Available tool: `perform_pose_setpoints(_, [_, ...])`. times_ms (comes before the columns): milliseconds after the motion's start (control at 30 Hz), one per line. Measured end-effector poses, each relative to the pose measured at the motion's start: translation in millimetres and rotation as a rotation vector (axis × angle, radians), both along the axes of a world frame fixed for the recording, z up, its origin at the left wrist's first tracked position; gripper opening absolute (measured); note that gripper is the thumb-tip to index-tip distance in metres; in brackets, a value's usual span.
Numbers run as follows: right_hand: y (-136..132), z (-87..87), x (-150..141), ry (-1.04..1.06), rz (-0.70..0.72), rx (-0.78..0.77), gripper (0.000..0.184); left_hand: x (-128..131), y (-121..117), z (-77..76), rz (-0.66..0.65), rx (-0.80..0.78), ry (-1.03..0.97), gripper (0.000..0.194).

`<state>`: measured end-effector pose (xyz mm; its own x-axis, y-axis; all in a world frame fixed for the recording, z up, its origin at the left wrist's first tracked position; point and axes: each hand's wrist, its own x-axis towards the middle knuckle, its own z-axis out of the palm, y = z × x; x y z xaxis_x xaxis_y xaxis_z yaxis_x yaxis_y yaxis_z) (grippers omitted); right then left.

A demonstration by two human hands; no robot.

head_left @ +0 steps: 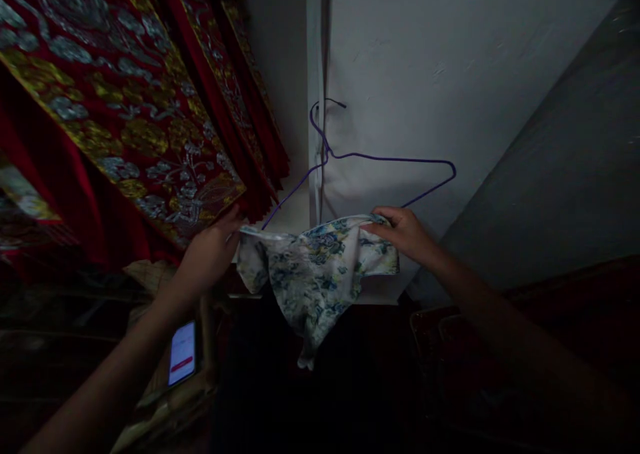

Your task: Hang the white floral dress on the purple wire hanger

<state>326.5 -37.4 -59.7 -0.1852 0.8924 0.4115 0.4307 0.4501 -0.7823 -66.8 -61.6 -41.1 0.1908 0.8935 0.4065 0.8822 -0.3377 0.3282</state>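
Note:
A white pair of underpants (320,267) with a blue and green flower print is stretched between my two hands. My left hand (213,254) is closed on one end of the waistband; its fingertips are partly in shadow. At the other end, my right hand (405,234) pinches the waistband between thumb and fingers. Behind the cloth is a purple wire hanger (390,159), its hook at a pale vertical strip on the wall. The garment hides the hanger's lower part, so I cannot tell whether the two are joined.
Red cloths (145,127) with gold and silver embroidery hang at the left. Below them a lit phone (182,353) lies on a bamboo seat or stand (165,417). A pale wall (400,61) stands ahead. The lower right is dark, with the edge of some furniture (425,317).

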Motion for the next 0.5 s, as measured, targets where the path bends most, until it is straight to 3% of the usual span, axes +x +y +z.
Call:
perform_pose_setpoints(133, [-15, -0.4, -24, 0.110, 0.023, -0.049, 0.029, 43, 11, 29.0, -0.100, 0.015, -0.263, 0.050])
perform_pose_setpoints(267, [-29, -4.1, -39, 0.101, 0.071, 0.010, 0.020, 72, 24, 32.7, -0.264, 0.230, -0.370, 0.048])
perform_pose_setpoints(333, [-33, -4.0, -31, 0.058, -0.017, 0.083, 0.039, 74, 27, 33.8, -0.309, 0.299, -0.343, 0.047])
perform_pose_setpoints(433, [-27, 4.4, 2, 0.069, -0.310, 0.222, 0.078, 66, 28, 40.8, -0.297, 0.314, -0.261, 0.044])
perform_pose_setpoints(500, [-17, 17.8, 32, 0.069, -0.434, 0.236, 0.086, 59, 30, 48.3, -0.281, 0.300, -0.237, 0.042])
